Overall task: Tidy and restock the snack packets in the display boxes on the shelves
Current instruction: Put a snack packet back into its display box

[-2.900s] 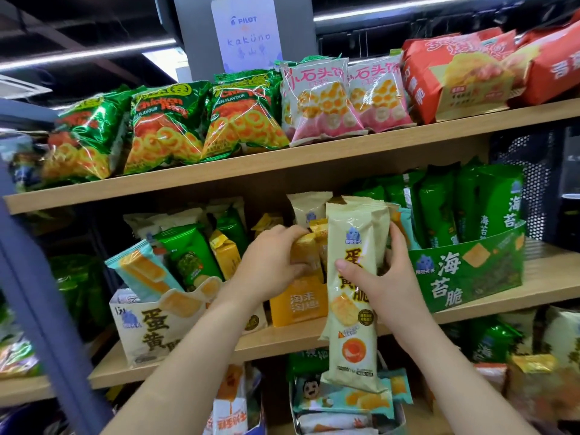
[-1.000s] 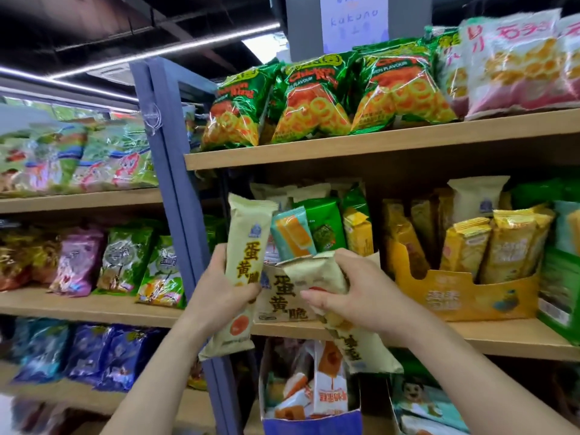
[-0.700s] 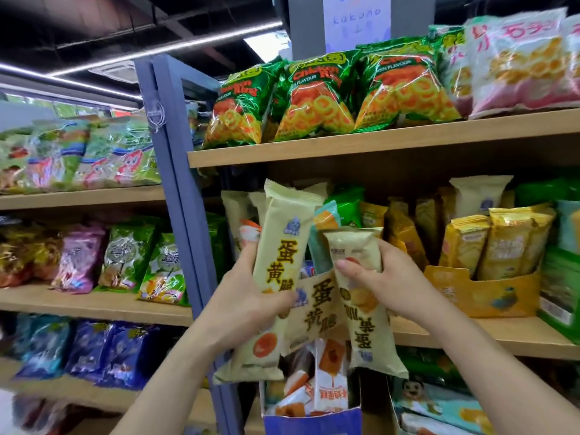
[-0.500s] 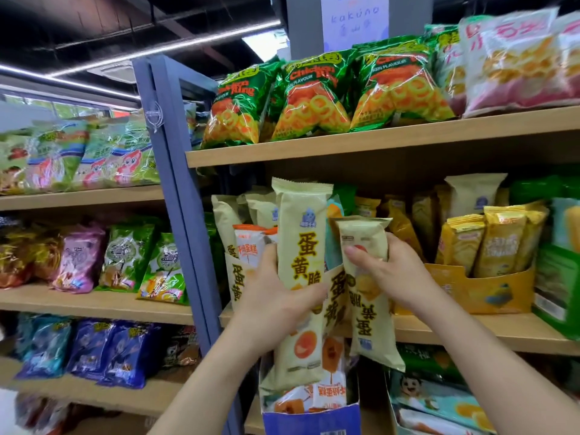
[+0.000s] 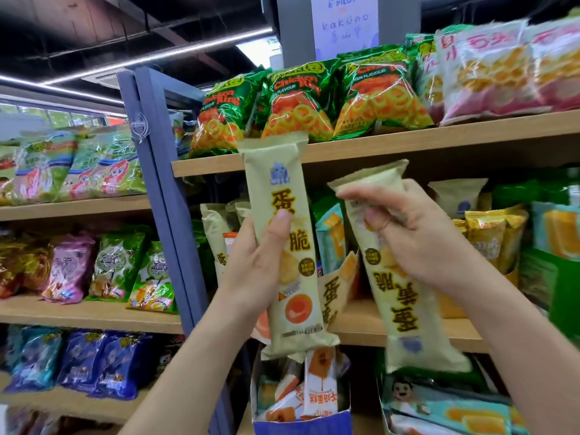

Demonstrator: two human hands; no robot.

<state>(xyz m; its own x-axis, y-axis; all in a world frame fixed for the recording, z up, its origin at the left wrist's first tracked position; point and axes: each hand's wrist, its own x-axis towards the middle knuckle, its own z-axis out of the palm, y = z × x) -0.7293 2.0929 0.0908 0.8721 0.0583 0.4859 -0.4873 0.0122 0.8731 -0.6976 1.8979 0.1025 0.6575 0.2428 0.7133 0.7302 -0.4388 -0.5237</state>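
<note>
While both forearms are raised before the shelves, a cream packet (image 5: pixel 279 183) is gripped upright by the left hand (image 5: pixel 257 262), thumb pressed across its printed front. A second cream packet (image 5: pixel 398 309) is pinched near its upper end by the right hand (image 5: pixel 414 233) and hung upside down, lettering inverted. Just behind and between the two, the cream display box (image 5: pixel 335 290) is seen on the middle shelf (image 5: pixel 354 324) with more packets stood in it and golden packets (image 5: pixel 485 237) ranged to its right, and higher up, green ring-snack bags (image 5: pixel 298 102) are lined along the top shelf (image 5: pixel 439 142).
</note>
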